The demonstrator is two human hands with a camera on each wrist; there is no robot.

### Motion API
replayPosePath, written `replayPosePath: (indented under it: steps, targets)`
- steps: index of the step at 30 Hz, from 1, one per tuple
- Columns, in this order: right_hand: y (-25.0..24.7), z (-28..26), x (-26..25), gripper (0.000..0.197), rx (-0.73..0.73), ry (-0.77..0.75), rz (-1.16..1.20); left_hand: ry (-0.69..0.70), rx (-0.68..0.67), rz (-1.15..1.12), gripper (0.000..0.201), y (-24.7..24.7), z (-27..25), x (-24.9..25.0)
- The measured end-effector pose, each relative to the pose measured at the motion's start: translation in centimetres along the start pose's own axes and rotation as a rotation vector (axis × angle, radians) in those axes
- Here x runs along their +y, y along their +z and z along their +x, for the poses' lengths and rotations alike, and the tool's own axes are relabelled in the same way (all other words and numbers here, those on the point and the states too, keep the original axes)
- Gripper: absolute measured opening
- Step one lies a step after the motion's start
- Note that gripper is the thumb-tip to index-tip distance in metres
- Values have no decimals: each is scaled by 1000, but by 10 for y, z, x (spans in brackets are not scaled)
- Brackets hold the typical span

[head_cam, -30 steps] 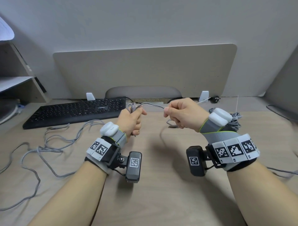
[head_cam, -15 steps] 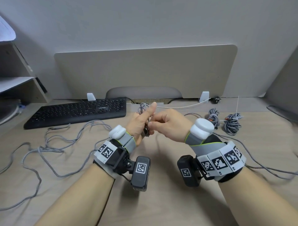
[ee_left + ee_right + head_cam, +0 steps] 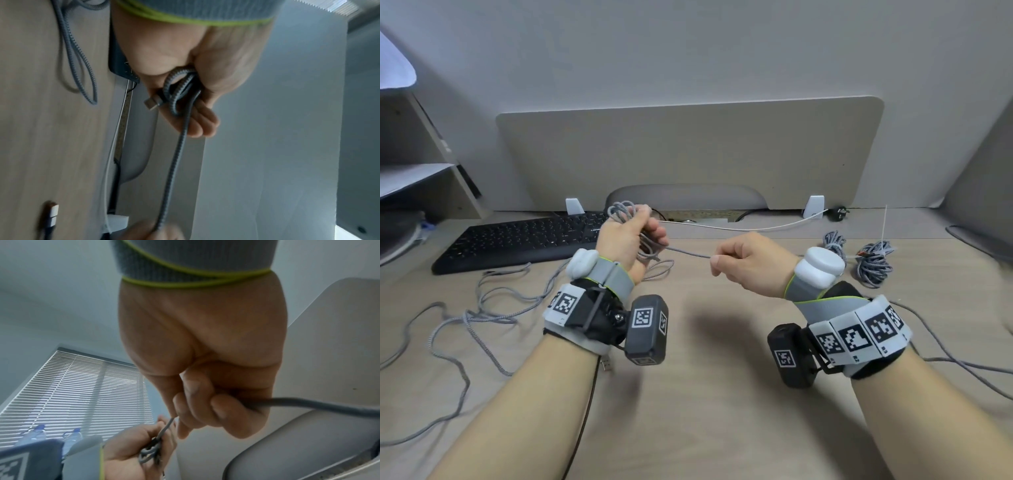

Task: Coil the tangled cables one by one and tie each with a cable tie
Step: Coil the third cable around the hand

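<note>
My left hand is raised over the desk and grips a small bundle of loops of a grey braided cable. In the left wrist view the loops and a metal plug sit in the curled fingers. A taut stretch of the same cable runs right to my right hand, which pinches it. In the right wrist view the cable passes through the fist and trails off to the right. Two coiled grey cables lie at the right rear; a white cable tie sticks up from one.
A loose tangle of grey cables sprawls across the left of the desk. A black keyboard lies behind it. A beige divider panel backs the desk, with a white wire along its foot. Shelves stand far left.
The hands were together half a second ago; now they have drawn apart, the right one pulling a length of cable out to the right while the left lifted its loops.
</note>
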State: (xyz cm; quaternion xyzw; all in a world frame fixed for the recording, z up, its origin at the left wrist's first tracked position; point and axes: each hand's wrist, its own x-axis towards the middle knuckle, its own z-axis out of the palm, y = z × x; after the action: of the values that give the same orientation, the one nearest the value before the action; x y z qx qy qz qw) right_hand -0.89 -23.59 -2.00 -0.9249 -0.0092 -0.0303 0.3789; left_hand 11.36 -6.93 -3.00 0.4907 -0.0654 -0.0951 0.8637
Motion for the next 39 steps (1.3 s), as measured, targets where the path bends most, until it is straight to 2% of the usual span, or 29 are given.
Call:
replayPosePath:
  steps: [4, 7, 9, 10, 13, 17, 20, 22, 25, 27, 29, 34, 39]
  targets:
    - [-8, 1, 7, 31, 7, 36, 7, 37, -29, -2, 19, -7, 2, 13]
    - [-9, 3, 10, 32, 31, 37, -37, 65, -98, 212, 17, -3, -6, 14]
    - [-9, 3, 9, 31, 61, 42, -27, 73, -207, 438, 7, 5, -16, 9]
    - [-10, 3, 9, 31, 85, 48, -14, 62, -265, 528, 10, 10, -22, 4]
    - [-13, 4, 9, 31, 152, 72, 19, -13, -423, 672, 20, 21, -34, -10]
    - [-11, 5, 9, 31, 134, 75, 46, -74, -602, 805, 5, 26, -42, -26]
    - [-9, 6, 7, 30, 131, 65, 72, -70, -584, 818, 17, 23, -40, -28]
    - [-10, 5, 7, 31, 141, 60, 98, -24, -531, 796, 16, 21, -35, -26]
    - [-13, 5, 9, 33, 158, 79, 189, 108, -337, 735, 14, 15, -22, -21]
    - [-16, 4, 9, 33, 156, 88, 227, 67, -180, 537, 11, 14, -17, -20]
    - [-16, 4, 9, 33, 147, 74, 233, 9, -121, 421, 14, 13, -16, -21]
    - [-15, 2, 5, 28, 154, 0, 168, -87, -254, 434, 35, 21, -29, -36]
    - [-7, 1, -3, 30, 122, -69, 168, -205, -309, 417, 51, 30, -37, -41]
